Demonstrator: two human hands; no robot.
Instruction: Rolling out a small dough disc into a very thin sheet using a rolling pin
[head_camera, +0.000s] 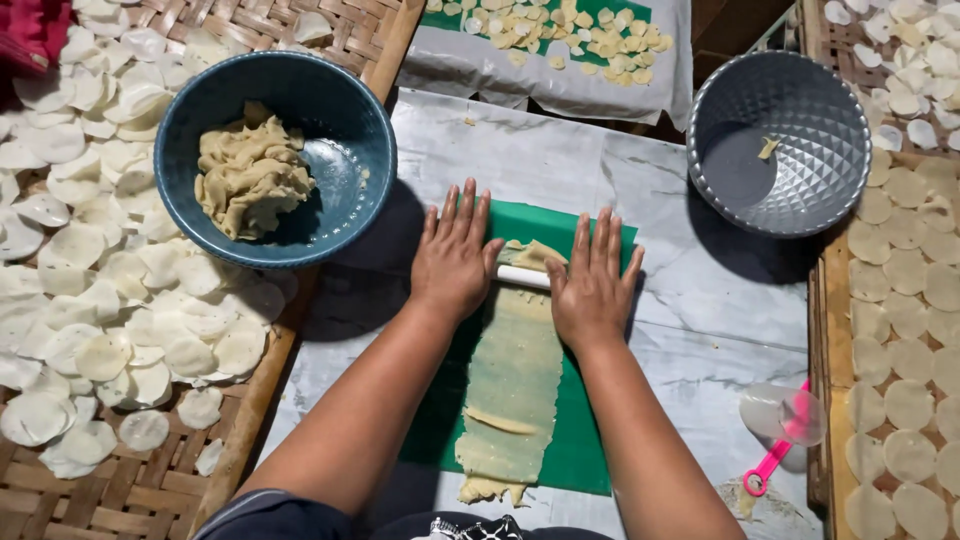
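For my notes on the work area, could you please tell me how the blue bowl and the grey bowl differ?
The blue bowl holds a large lump of dough; the grey bowl holds only one small scrap of dough. The blue bowl has a smooth inside, while the grey bowl has a faceted, diamond-patterned wall. The blue bowl sits partly on the woven tray at the left, the grey bowl at the right. Both are round and stand upright.

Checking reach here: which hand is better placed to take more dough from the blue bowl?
Probably the left hand: it lies on the white roller nearest the blue bowl of dough; the right hand is farther.
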